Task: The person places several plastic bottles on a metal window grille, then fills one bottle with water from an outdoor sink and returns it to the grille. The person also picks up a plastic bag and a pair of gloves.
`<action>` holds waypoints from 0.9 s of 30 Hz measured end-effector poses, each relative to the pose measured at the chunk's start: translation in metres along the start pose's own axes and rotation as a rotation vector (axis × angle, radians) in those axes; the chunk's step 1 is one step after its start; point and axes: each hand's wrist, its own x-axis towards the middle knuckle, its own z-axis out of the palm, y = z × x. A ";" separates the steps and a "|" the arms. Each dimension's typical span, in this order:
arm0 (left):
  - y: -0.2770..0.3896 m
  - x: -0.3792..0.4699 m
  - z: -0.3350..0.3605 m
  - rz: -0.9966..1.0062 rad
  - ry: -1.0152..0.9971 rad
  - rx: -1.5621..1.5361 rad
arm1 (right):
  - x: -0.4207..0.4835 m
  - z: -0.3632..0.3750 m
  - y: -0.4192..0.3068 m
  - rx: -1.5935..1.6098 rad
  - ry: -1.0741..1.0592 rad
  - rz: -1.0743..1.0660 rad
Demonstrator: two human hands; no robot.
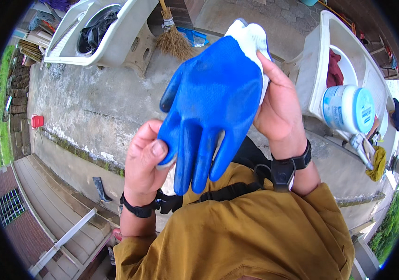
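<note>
A blue rubber-coated work glove [217,87] with a white knit cuff is held up before my chest, its fingers pointing down toward me. My left hand [147,154] pinches the tip of one glove finger between thumb and fingers. At the cuff, my right hand [278,99] grips the white knit, with the thumb on the near side and the other fingers hidden behind the glove. Dark smudges mark the coated palm and fingers. Each wrist wears a black strap with a device.
A white laundry sink [93,59] holding a black plastic bag stands at upper left, beside a straw broom [174,40]. Another white sink [316,70] at right has a blue-lidded tub [348,108] on its edge. A red bucket [37,121] and a rubber boot [100,189] are at left.
</note>
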 end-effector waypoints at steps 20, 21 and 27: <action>0.014 0.208 0.021 0.271 -0.144 1.123 | 0.085 0.020 -0.107 -1.344 0.164 -0.155; 0.016 0.229 0.020 0.245 -0.196 1.180 | 0.095 0.022 -0.112 -1.338 0.125 -0.106; 0.047 0.336 0.000 -0.181 -0.598 0.756 | 0.196 0.044 -0.140 -1.328 0.021 -0.036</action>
